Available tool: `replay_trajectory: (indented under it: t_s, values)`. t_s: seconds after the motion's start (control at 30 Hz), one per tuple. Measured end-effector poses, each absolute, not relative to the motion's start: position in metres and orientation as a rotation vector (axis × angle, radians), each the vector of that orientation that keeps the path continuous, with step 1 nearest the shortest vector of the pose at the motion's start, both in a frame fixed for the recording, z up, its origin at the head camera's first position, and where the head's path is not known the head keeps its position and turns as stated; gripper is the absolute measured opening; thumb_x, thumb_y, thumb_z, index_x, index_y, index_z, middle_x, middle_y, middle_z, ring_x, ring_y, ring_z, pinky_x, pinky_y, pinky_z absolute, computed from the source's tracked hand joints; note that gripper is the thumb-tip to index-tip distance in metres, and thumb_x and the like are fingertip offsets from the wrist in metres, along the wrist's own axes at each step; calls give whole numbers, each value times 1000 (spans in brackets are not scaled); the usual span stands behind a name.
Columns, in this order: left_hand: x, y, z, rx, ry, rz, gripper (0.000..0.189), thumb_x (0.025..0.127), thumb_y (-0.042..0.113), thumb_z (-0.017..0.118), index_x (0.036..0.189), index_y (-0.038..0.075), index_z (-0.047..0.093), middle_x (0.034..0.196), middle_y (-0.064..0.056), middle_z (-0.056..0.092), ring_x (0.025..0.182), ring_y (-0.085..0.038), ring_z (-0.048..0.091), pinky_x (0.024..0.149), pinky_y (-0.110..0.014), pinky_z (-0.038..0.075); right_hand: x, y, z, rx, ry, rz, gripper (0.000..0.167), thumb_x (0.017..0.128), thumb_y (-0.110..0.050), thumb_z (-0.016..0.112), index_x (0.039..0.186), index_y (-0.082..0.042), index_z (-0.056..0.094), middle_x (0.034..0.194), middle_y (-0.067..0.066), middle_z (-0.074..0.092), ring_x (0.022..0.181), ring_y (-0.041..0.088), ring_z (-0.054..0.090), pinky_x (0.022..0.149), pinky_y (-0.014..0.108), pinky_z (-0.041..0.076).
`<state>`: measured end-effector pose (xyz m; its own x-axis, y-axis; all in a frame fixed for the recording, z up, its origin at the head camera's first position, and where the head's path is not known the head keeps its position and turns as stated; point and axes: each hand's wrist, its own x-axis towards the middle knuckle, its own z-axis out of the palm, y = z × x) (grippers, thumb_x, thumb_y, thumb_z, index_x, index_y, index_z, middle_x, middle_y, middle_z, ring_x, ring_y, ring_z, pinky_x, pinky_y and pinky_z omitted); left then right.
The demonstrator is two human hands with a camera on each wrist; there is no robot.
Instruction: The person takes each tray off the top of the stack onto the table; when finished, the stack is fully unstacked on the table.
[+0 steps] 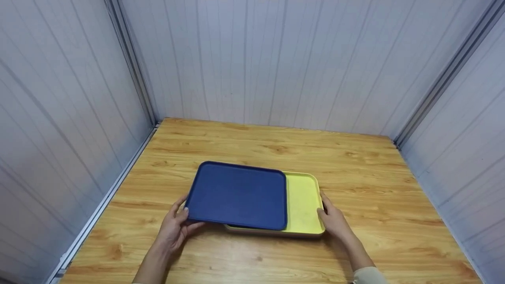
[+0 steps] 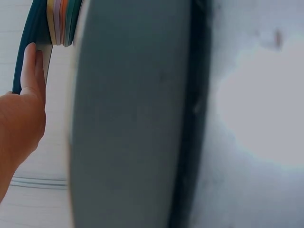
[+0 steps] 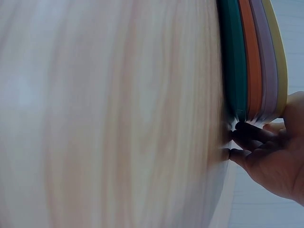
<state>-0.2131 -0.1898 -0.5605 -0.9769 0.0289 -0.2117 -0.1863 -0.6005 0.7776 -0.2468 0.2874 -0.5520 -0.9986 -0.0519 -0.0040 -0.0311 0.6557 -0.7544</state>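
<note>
A dark blue rectangular tray [image 1: 240,195] lies over the left part of a stack topped by a yellow tray [image 1: 303,203], jutting past it to the left. My left hand [image 1: 173,228] grips the blue tray's lower left corner, thumb at the rim and fingers underneath. On the opposite side, my right hand [image 1: 335,221] holds the stack's right edge, its thumb on the yellow rim. The right wrist view shows the stacked edges: the yellow tray [image 3: 279,57], then a purple tray [image 3: 266,61], an orange tray [image 3: 251,57] and a green tray [image 3: 235,61].
The stack rests on a wood-grain table [image 1: 276,146]. Pale panel walls [image 1: 244,59] enclose its back and both sides, with metal posts [image 1: 134,67] at the rear corners.
</note>
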Motion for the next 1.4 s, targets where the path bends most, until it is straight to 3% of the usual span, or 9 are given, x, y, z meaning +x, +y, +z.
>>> replay_trajectory:
  t_s: [0.13, 0.37, 0.6, 0.77, 1.07, 1.13, 1.27, 1.4]
  values:
    - [-212, -195, -561, -275, 1314, 2701, 52, 110, 4, 25, 161, 16, 23, 139, -22, 55, 114, -35, 65, 94, -54, 52, -245, 288, -553, -80, 2818, -1314, 60, 106, -9, 48, 160, -1, 23, 158, 27, 30, 143, 43, 33, 115, 57, 29]
    - [-210, -206, -562, -274, 1268, 2724, 55, 110, 3, 26, 163, 17, 18, 150, -20, 45, 118, -34, 63, 96, -54, 50, -247, 289, -554, -93, 2798, -1317, 60, 107, -10, 45, 160, -1, 20, 158, 28, 29, 144, 42, 31, 115, 56, 29]
    - [-206, -214, -565, -231, 1191, 2796, 61, 109, 0, 34, 164, 17, 15, 136, -11, 59, 117, -32, 64, 99, -52, 49, -248, 290, -553, -81, 2816, -1299, 60, 106, -9, 45, 160, -2, 21, 159, 26, 28, 145, 42, 29, 117, 56, 25]
    - [-204, -215, -568, -126, 1185, 2825, 72, 105, -6, 43, 164, 16, 9, 132, -6, 61, 118, -29, 63, 99, -48, 50, -248, 291, -554, -65, 2834, -1275, 60, 106, -10, 46, 161, -3, 23, 159, 26, 30, 144, 44, 31, 116, 57, 27]
    - [-202, -215, -570, -95, 1186, 2836, 75, 104, -9, 41, 164, 17, 4, 150, -15, 41, 122, -29, 61, 98, -48, 50, -248, 289, -554, -77, 2828, -1298, 60, 105, -9, 46, 161, -4, 23, 158, 26, 31, 143, 43, 33, 115, 57, 29]
    - [-202, -216, -569, -99, 1210, 2843, 73, 105, -7, 40, 164, 15, 3, 155, -17, 34, 122, -28, 60, 99, -48, 49, -247, 288, -555, -81, 2807, -1323, 61, 106, -10, 46, 161, -4, 21, 158, 27, 31, 135, 44, 44, 110, 57, 36]
    - [-203, -221, -567, -167, 1221, 2856, 68, 107, -5, 37, 164, 14, 6, 155, -14, 33, 121, -26, 61, 98, -47, 49, -246, 287, -555, -80, 2787, -1348, 61, 107, -10, 45, 161, -4, 20, 157, 27, 32, 125, 39, 54, 103, 53, 43]
    - [-203, -228, -564, -245, 1197, 2857, 64, 108, -3, 31, 165, 17, 8, 154, -12, 33, 121, -26, 62, 99, -46, 49, -247, 287, -555, -79, 2805, -1317, 61, 106, -10, 45, 161, -4, 20, 158, 27, 30, 138, 42, 41, 111, 55, 36]
